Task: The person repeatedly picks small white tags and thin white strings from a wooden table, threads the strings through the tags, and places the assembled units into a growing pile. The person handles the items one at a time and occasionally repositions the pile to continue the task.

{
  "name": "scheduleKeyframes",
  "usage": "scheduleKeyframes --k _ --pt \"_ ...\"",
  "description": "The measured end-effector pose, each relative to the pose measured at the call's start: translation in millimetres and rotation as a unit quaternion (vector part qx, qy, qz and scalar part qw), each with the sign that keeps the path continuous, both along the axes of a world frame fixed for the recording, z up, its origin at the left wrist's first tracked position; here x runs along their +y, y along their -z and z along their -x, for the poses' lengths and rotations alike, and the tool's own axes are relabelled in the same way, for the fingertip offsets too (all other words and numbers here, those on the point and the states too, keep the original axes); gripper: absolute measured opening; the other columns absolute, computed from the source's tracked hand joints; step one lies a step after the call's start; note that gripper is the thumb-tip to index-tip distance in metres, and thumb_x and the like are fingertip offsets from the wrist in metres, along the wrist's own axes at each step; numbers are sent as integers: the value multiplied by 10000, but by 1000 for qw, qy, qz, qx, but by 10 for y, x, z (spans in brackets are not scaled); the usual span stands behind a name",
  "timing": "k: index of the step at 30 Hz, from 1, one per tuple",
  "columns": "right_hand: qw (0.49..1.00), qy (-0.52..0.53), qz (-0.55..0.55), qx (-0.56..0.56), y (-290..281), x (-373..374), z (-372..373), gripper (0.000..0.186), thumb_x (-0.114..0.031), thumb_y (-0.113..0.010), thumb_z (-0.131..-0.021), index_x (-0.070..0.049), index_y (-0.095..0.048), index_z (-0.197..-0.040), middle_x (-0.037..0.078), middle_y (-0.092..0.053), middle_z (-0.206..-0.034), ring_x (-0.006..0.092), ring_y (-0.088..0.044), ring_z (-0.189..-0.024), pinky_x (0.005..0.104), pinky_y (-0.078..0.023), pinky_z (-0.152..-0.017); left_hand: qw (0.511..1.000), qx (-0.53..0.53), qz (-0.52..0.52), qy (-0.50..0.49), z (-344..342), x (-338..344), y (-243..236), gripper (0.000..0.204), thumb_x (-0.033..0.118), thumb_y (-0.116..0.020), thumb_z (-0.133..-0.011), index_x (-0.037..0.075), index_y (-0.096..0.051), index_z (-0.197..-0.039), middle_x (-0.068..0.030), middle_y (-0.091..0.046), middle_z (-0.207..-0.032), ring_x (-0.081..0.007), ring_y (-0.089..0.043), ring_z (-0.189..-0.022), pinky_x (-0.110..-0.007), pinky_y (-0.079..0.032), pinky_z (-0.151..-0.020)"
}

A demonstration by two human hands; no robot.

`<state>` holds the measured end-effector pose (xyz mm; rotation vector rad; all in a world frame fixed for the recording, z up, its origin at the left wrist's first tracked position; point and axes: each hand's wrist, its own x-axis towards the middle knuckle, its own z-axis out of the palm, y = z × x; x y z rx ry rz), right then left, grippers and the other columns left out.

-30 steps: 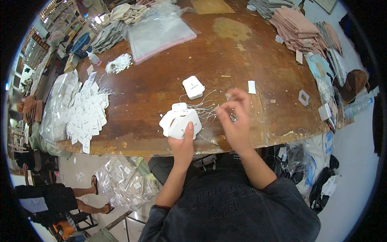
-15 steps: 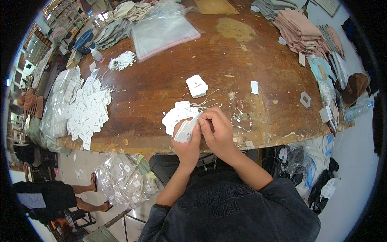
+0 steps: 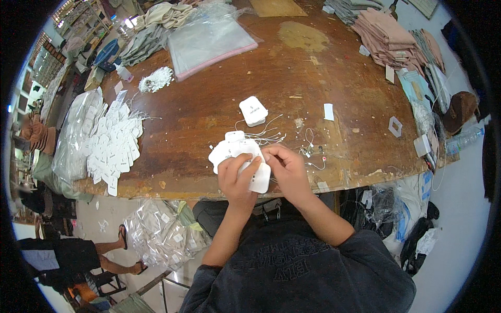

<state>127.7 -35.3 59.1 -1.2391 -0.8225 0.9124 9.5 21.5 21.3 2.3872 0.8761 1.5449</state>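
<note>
My left hand (image 3: 236, 180) is closed on white card tags (image 3: 259, 181) over the near part of the wooden table (image 3: 203, 104). At their upper right corner my right hand (image 3: 287, 172) pinches with thumb and forefinger; whether it grips a card or a string is too small to tell. Just behind my hands lies a loose pile of white tags (image 3: 222, 148) with thin strings (image 3: 269, 133) trailing rightward, and a small neat stack of tags (image 3: 253, 110) sits farther back. Loose loops of string with small fittings (image 3: 308, 154) lie right of my right hand.
A large tag heap (image 3: 112, 141) and plastic-wrapped bundle (image 3: 73, 138) lie left; clear bags (image 3: 211, 49) and grey cloth (image 3: 141, 41) at back left; pink folded garments (image 3: 386, 36) and a bottle (image 3: 464, 138) right. Another person's legs (image 3: 109, 250) show below left, beside bagged garments (image 3: 159, 235).
My right hand came down from beside the strings to the cards in my left hand. The held cards have since turned and shifted rightward, with my left fingers now over their front.
</note>
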Motion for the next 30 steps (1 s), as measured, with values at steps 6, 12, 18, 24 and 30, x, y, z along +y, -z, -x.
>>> scheduleKeyframes --k 6,12,18,24,30 --pt "958 -29 15 284 148 -60 -154 158 -119 -602 -934 18 -638 -1003 22 -658 -904 70 -590 -778 236 -475 -709 991 92 -88 -31 -1 -13 81 338 177 -726 -657 225 -747 -991 35 -616 -994 -206 -555 -906 -351 -432 -769" --pt "995 61 71 -41 319 -35 -387 129 -99 -684 -869 -7 -627 -798 -7 -608 -747 53 -514 -686 230 -422 -616 986 108 -124 37 0 -51 77 326 162 -677 -680 208 -735 -997 44 -619 -950 -177 -564 -868 -341 -409 -719" --pt "943 237 80 -220 243 -171 -1008 182 -157 -670 -898 7 -640 -824 26 -576 -729 95 -502 -666 238 -405 -617 960 -59 273 27 95 107 46 204 75 -733 -807 28 -674 -997 -41 -645 -869 -151 -608 -838 -307 -474 -750" --pt "817 118 16 -564 327 -393 -872 134 -135 -704 -795 -44 -669 -887 98 -645 -817 287 -606 -810 402 -494 -726 884 -215 415 6 138 313 24 258 83 -699 -863 -42 -612 -1071 -82 -639 -982 -145 -595 -943 -295 -475 -842" --pt "746 92 82 -654 379 -409 -763 137 -87 -673 -760 -75 -663 -895 79 -653 -865 267 -603 -846 393 -499 -727 888 -239 393 -11 152 321 -48 253 79 -661 -892 -18 -584 -1113 -66 -604 -1020 -127 -561 -908 -278 -461 -835"
